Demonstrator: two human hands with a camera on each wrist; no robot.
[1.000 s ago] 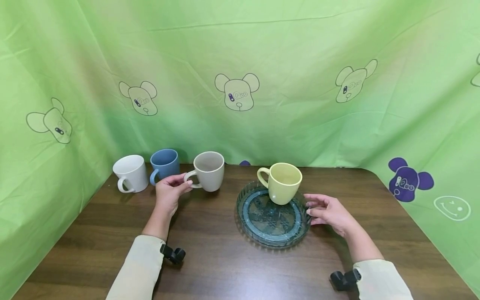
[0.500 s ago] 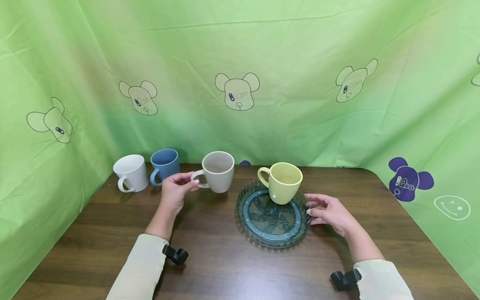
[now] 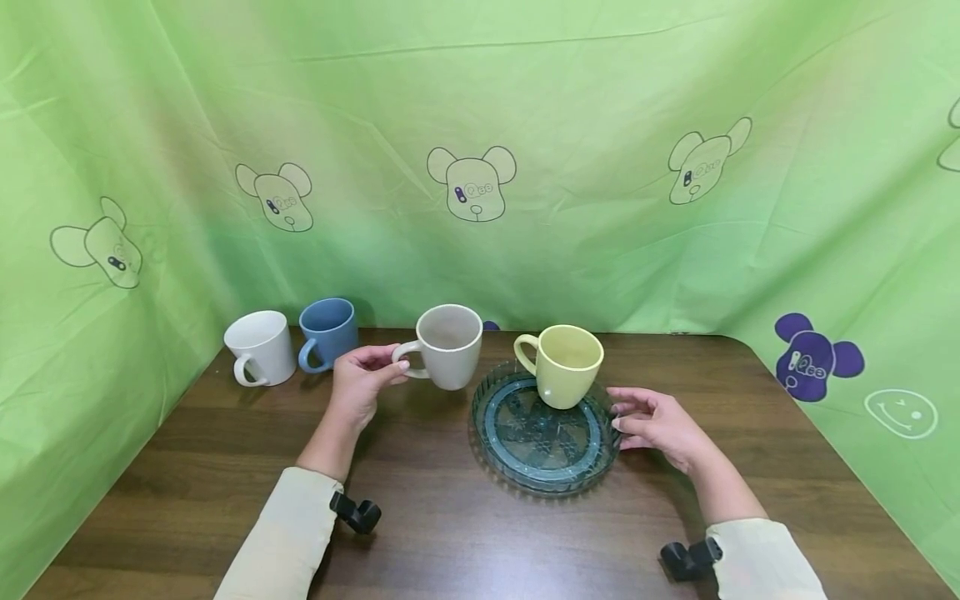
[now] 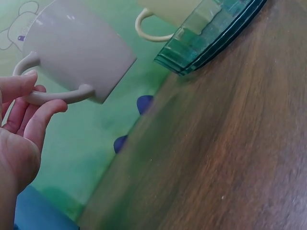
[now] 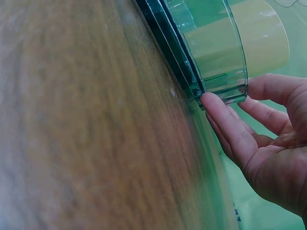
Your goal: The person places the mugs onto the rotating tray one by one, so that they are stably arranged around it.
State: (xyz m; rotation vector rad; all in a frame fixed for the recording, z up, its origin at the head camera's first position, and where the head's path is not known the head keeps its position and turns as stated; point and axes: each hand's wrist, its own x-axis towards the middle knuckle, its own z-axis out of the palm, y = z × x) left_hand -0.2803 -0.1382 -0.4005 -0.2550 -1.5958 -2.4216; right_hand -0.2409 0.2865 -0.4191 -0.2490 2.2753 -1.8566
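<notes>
My left hand pinches the handle of a light grey mug between thumb and fingers. In the left wrist view the grey mug hangs upright above the wooden table, just left of the tray. A round, clear blue-green tray with a ribbed wall lies on the table. Inside it, toward the back, stands a yellow mug, its handle to the left. My right hand touches the tray's right side with relaxed fingers. In the right wrist view its fingertips meet the outer wall of the tray.
At the back left, a white mug stands beside a blue mug, both upright. The brown wooden table meets a green printed cloth at its back and sides.
The left hand has carried the grey mug to the right, away from the blue mug and close to the tray. My right hand, the tray and the yellow mug stay in place.
</notes>
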